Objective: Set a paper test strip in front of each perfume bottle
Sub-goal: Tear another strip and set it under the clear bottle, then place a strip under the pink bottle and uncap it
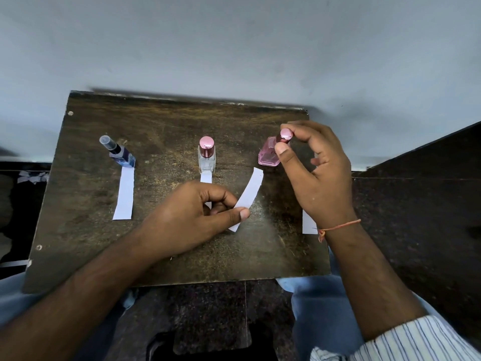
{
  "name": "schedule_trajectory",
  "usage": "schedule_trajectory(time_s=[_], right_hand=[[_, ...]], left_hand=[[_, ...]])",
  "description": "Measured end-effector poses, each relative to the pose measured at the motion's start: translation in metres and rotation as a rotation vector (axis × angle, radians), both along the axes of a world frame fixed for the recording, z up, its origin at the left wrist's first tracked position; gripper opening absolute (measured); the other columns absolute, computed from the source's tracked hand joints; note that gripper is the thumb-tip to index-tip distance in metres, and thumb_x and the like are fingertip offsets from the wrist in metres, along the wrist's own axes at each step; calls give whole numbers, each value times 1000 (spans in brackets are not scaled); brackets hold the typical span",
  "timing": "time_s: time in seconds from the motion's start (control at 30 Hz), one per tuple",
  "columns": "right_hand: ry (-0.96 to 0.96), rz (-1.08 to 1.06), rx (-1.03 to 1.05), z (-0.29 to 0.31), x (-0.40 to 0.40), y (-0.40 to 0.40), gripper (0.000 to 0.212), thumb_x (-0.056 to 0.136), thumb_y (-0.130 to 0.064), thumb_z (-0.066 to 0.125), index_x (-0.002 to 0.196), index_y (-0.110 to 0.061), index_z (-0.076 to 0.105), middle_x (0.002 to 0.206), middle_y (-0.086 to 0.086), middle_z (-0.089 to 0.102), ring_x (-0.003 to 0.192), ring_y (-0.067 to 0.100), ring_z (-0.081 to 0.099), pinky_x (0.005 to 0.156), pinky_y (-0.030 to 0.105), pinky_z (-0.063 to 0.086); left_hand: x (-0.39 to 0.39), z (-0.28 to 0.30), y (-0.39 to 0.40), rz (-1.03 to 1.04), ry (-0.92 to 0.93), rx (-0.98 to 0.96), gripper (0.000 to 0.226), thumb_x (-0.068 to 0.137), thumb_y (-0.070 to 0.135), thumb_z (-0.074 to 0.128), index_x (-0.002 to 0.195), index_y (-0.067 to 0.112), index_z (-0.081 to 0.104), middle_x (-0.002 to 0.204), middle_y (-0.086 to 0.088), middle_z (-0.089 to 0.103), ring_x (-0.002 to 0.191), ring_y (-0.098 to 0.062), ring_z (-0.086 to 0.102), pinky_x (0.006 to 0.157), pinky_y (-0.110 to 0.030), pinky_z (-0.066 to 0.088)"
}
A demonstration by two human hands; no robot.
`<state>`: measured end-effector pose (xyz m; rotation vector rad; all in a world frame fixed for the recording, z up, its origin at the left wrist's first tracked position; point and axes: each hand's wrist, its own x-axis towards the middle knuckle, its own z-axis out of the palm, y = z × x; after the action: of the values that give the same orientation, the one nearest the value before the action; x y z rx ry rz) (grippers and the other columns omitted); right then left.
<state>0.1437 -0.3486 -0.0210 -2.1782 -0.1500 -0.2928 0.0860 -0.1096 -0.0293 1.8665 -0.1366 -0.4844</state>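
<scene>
Three perfume bottles stand in a row on a dark wooden board [156,121]. A white strip [124,195] lies in front of the blue bottle [121,152] at the left. Below the clear middle bottle [207,156], a strip [206,177] is mostly hidden by my left hand [192,217]. That hand pinches another strip [248,199], which slants up toward the pink bottle [268,152] at the right. My right hand [320,178] grips this bottle's pink cap [285,134] between thumb and fingers. One more strip [309,225] shows partly under my right wrist.
The board rests on my lap, its far edge against a pale wall [234,48]. A dark stone surface [416,217] lies to the right. Torn paper scraps [32,177] sit on the dark ledge at the left.
</scene>
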Motion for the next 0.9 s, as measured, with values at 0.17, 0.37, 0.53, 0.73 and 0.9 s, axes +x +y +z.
schedule_trajectory(time_s=[0.17,0.37,0.53,0.73,0.9], right_hand=[[-17,-9,108,2,2,3,20,102,-21,76,122,-24,75,125,-13,73,120,17,69,96,41,56],[-35,-80,302,6,7,0,20,101,-23,77,121,-22,76,125,7,76,111,22,71,83,37,59],[2,-221,109,4,22,-26,27,100,-34,76,126,-27,77,122,-9,78,106,14,73,76,46,61],[162,-194,-148,-3,33,-39,28,96,-37,79,122,-30,77,111,-15,81,117,13,73,106,51,56],[263,-171,-307,-7,30,-32,32,95,-46,76,126,-40,73,111,-15,80,125,21,68,105,59,50]], left_hand=[[0,1,3,11,22,-20,23,91,46,80,82,25,81,57,13,47,53,-3,42,55,-16,37],[-1,2,4,8,20,-30,23,90,50,79,82,29,81,58,8,46,53,-5,42,55,-17,39],[-1,2,3,10,17,-19,27,89,55,77,84,29,81,58,10,46,52,-3,40,55,-18,37],[-2,2,4,0,11,-56,25,87,55,77,81,31,83,57,10,45,53,-4,40,55,-20,36],[1,1,3,11,8,-51,22,87,53,79,81,32,83,56,10,46,55,-1,41,55,-20,35]])
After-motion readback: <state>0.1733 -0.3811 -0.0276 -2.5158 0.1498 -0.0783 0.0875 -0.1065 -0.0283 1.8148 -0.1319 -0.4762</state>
